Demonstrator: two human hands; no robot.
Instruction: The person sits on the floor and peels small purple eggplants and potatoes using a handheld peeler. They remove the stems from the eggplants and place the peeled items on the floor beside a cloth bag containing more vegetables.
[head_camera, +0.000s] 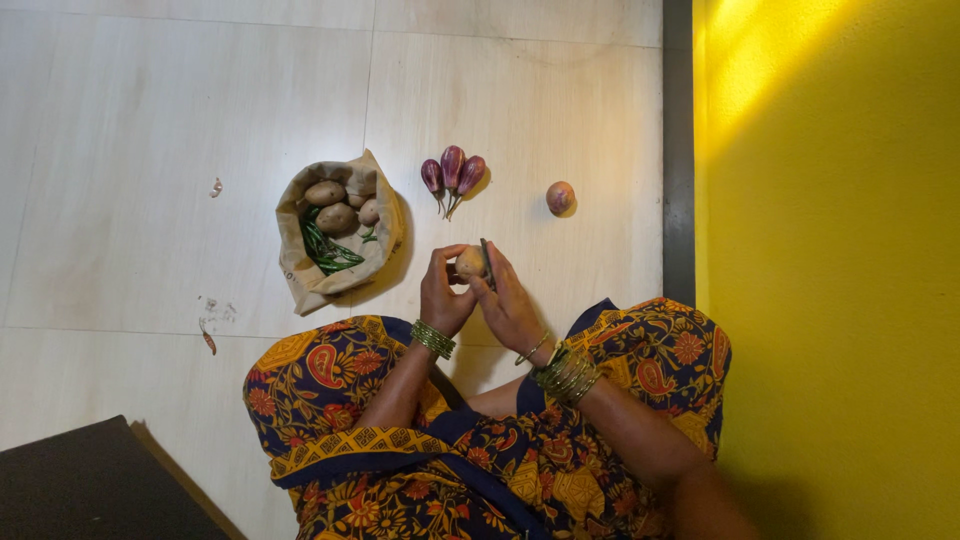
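Your left hand (443, 295) grips a half-peeled potato (469, 262), your right hand (508, 300) clasps the peeler (486, 262), while more potatoes wait unpeeled in the paper bag (300, 275).

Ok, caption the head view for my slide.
Left hand holds a potato, right hand a peeler against it, beside a paper bag of potatoes and three small aubergines.

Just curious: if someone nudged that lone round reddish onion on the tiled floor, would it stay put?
The round reddish onion would probably roll: it looks rounded and sits free on the smooth pale tiled floor. It likely feels firm. Its papery-looking skin may flake.
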